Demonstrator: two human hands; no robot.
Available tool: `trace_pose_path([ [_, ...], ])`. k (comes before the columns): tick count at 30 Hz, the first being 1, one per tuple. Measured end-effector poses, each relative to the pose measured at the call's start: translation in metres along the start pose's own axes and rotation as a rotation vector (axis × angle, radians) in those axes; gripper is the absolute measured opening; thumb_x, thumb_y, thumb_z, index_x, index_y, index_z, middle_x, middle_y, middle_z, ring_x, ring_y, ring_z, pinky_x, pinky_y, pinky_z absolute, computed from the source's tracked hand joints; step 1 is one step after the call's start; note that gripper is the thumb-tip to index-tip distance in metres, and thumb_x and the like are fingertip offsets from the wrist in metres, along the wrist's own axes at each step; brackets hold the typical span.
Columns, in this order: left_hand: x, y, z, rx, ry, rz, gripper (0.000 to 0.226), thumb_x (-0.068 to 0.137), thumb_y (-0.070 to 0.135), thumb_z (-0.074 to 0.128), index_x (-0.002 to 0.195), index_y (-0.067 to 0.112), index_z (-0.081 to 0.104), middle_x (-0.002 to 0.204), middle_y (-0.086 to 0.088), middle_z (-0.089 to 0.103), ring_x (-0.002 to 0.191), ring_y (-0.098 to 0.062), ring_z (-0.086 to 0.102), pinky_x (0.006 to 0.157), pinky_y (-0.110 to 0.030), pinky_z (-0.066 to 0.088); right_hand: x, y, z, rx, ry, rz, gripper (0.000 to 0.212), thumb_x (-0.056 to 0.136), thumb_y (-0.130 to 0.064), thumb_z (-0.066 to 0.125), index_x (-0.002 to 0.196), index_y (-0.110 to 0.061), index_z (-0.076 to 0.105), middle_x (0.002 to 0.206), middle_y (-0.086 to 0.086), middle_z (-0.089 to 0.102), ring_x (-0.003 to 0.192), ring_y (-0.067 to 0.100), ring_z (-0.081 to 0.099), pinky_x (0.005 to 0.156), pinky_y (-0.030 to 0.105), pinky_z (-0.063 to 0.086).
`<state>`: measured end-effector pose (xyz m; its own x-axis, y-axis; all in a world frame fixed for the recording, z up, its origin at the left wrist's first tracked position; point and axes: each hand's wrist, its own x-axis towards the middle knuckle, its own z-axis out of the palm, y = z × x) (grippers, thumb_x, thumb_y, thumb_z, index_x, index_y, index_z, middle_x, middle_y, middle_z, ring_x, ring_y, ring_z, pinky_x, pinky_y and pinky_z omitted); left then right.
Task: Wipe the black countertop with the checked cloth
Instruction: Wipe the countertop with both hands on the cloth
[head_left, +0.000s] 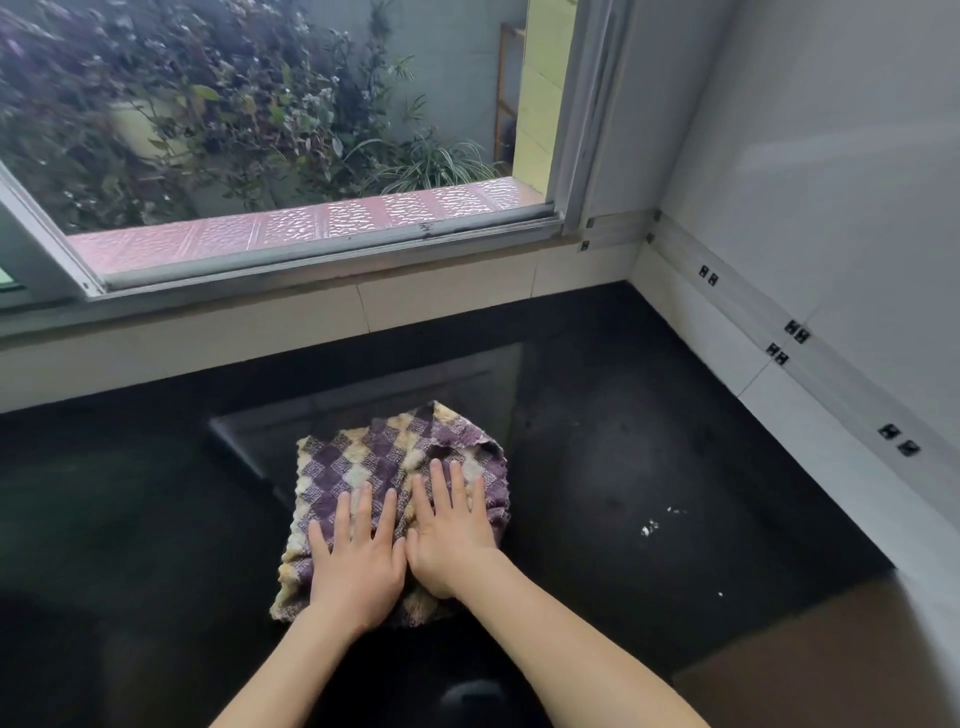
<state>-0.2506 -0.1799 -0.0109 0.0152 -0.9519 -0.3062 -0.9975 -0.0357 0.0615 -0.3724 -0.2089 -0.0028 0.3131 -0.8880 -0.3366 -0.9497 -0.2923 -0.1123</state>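
- Location: the checked cloth (395, 478) lies flat on the black bench (649, 441), near the middle of the surface, in front of the window (291, 130). It is spread in a roughly square shape with a rumpled far edge and some bunching under the right palm.
- Left hand (358, 561): fingers spread wide, palm pressed flat on the near half of the cloth. It grips nothing.
- Right hand (451, 530): fingers extended and slightly spread, palm flat on the cloth, touching the left hand at the thumb side. It grips nothing.
- Handling, judged: the cloth appears soft, light and limp, with a textured woven pile. It will fold and bunch if pushed from one edge only. It carries no risk of breakage.
- Hold, judged: downward palm pressure over a broad area suits this item better than a pinch. Keep both palms near the centre so that the edges trail flat.
- Surface, judged: the bench looks smooth and glossy, so the cloth should slide readily under pressure.
- Remaining work, judged: white crumbs (649, 527) lie on the bench well to the right of the cloth, and a further speck (720, 594) nearer the front edge. These areas are not yet covered.
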Motion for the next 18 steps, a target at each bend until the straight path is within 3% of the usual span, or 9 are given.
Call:
trace_pose_path([
  [2,-0.015,-0.005,0.010,-0.017,0.036,-0.006,0.084,0.073,0.057,-0.018,0.148,0.026,0.005,0.157,-0.007,0.000,0.143,-0.027,-0.003,0.110,-0.058,0.003,-0.013,-0.006,0.008,-0.003,0.015,-0.016,0.063,0.098,-0.038,0.017,0.147,-0.013,-0.015,0.153,0.013,-0.025,0.136,0.033,-0.030,0.105,0.055,-0.021],
  [5,-0.037,-0.014,0.024,-0.025,0.030,-0.023,0.072,0.092,0.052,0.000,0.134,0.018,0.047,0.141,-0.014,0.045,0.131,-0.033,0.037,0.096,-0.065,0.031,-0.033,-0.016,0.023,-0.003,0.051,-0.034,0.063,0.095,-0.040,0.010,0.146,-0.014,-0.015,0.151,0.011,-0.027,0.133,0.031,-0.034,0.105,0.055,-0.022],
  [8,-0.057,-0.019,0.036,-0.021,0.123,-0.003,0.062,0.094,0.050,0.006,0.131,0.020,0.046,0.132,-0.015,0.054,0.125,-0.031,0.035,0.090,-0.065,0.037,-0.050,-0.027,0.037,0.007,0.114,-0.036,0.078,0.075,-0.044,-0.012,0.146,-0.013,-0.014,0.150,0.011,-0.028,0.130,0.032,-0.037,0.101,0.055,-0.027],
  [12,-0.081,-0.022,0.048,-0.028,0.200,0.008,0.059,0.094,0.050,0.007,0.129,0.023,0.045,0.132,-0.013,0.054,0.125,-0.029,0.034,0.092,-0.063,0.033,-0.073,-0.036,0.052,-0.005,0.150,-0.032,0.080,0.074,-0.044,-0.010,0.148,-0.011,-0.008,0.148,0.012,-0.025,0.130,0.034,-0.035,0.101,0.056,-0.026],
  [14,-0.095,-0.022,0.056,-0.039,0.219,0.008,0.058,0.093,0.051,0.005,0.129,0.025,0.043,0.133,-0.012,0.054,0.124,-0.029,0.035,0.091,-0.062,0.033,-0.085,-0.035,0.057,0.025,0.169,-0.011,0.075,0.082,-0.044,0.011,0.147,-0.009,0.021,0.154,0.018,0.005,0.139,0.039,-0.010,0.110,0.059,-0.011],
  [16,-0.108,-0.021,0.065,-0.061,0.245,0.019,0.060,0.092,0.052,0.004,0.128,0.025,0.043,0.133,-0.012,0.052,0.123,-0.030,0.037,0.090,-0.063,0.032,-0.097,-0.035,0.064,0.092,0.153,-0.020,0.067,0.078,-0.044,0.033,0.132,-0.010,0.052,0.143,0.018,0.042,0.137,0.040,0.023,0.106,0.058,0.014],
  [18,-0.117,-0.016,0.069,-0.069,0.261,0.044,0.060,0.090,0.053,0.004,0.127,0.026,0.044,0.135,-0.011,0.050,0.122,-0.031,0.038,0.089,-0.063,0.030,-0.108,-0.030,0.072,0.057,0.190,-0.044,0.065,0.075,-0.046,0.039,0.127,-0.012,0.057,0.137,0.016,0.050,0.133,0.038,0.028,0.099,0.057,0.020],
])
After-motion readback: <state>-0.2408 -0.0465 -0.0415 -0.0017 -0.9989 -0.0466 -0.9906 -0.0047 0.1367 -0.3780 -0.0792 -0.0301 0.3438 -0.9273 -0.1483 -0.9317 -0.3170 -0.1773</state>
